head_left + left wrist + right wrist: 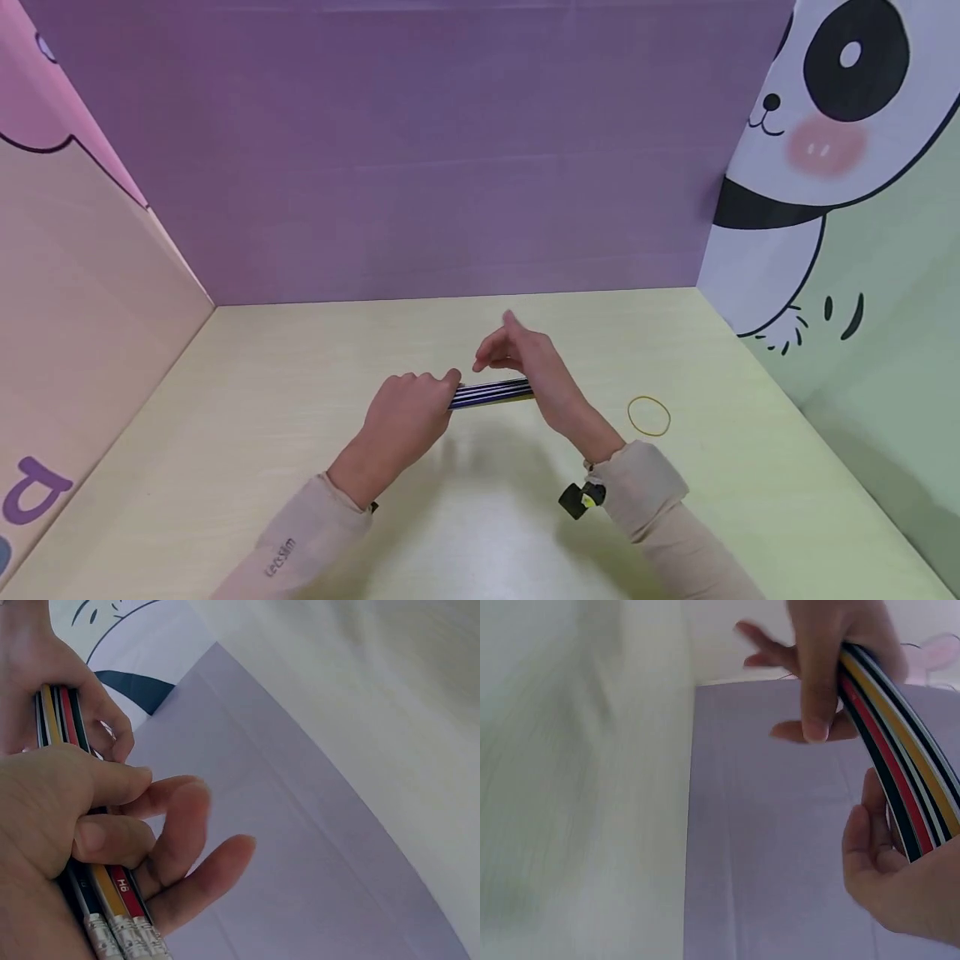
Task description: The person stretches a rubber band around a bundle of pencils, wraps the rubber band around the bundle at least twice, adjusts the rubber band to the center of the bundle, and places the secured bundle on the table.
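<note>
A bundle of pencils in dark, yellow and red is held above the table, lying nearly level. My left hand grips it near the eraser end, where silver ferrules stick out below the palm in the left wrist view. At the other end is my right hand, its palm against the pencil ends and its fingers loosely bent above the bundle. The right wrist view has the right hand beside the pencils, partly covering their near ends.
A yellow rubber band lies on the pale table, to the right of my right hand. A purple panel stands behind the table, with printed cartoon panels on both sides.
</note>
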`<state>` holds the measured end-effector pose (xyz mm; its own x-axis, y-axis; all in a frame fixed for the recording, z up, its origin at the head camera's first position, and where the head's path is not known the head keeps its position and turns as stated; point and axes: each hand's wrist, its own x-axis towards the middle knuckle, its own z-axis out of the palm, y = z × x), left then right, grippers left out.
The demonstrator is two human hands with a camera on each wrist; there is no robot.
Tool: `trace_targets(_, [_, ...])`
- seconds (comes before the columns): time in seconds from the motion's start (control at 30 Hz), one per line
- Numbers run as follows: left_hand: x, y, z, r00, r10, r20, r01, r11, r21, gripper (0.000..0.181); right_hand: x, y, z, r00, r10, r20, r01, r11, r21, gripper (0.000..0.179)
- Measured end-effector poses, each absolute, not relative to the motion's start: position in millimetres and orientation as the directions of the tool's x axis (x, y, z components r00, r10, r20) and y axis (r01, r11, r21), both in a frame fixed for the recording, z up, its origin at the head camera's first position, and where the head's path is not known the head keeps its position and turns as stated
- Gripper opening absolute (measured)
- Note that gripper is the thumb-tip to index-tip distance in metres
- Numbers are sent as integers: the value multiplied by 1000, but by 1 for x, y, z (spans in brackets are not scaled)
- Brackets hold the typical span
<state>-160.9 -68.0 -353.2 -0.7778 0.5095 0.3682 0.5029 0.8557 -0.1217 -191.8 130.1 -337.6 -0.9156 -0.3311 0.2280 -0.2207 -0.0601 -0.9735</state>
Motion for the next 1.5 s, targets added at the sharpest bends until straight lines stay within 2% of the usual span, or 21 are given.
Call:
trace_targets(0.17, [-162, -69, -355, -774, 512, 372, 507, 853, -121, 15, -193, 131, -339, -904, -373, 210, -221, -12, -975, 59])
trace_targets(0.23, [-163, -71, -353, -779, 508, 367, 506, 855, -112, 14, -194, 136, -337, -892, -387, 235, -264, 22, -964, 57])
trace_targets(0.37, [-165, -78, -348, -786, 494, 370, 502, 861, -84, 11, -193, 149, -331, -861, -415, 294, -422, 260, -869, 44])
trace_targets(0.43, [-166, -82, -345, -787, 487, 379, 502, 862, -65, 10, -192, 154, -328, -843, -453, 288, -473, 373, -798, 35])
trace_targets(0.5, [-166, -85, -343, -788, 478, 389, 499, 865, -51, 11, -191, 156, -327, -826, -499, 262, -498, 429, -753, 29])
trace_targets(0.67, [-167, -89, -341, -797, 472, 377, 507, 862, -8, 16, -191, 157, -326, -800, -543, 255, -519, 414, -748, 22])
trace_targets(1.03, [-171, -92, -342, -811, 446, 378, 506, 860, 70, 13, -189, 144, -336, -802, -443, 401, -563, 336, -755, 15])
trace_targets(1.2, [-170, -90, -341, -820, 408, 401, 468, 882, 61, 16, -184, 138, -336, -803, -446, 395, -561, 342, -754, 17])
trace_targets(1.3, [-170, -89, -342, -803, 414, 429, 485, 872, 65, 23, -182, 137, -334, -795, -460, 395, -573, 356, -738, 18])
trace_targets(1.5, [-169, -85, -346, -797, 439, 415, 495, 869, 30, 14, -182, 140, -330, -803, -487, 345, -564, 431, -704, 17])
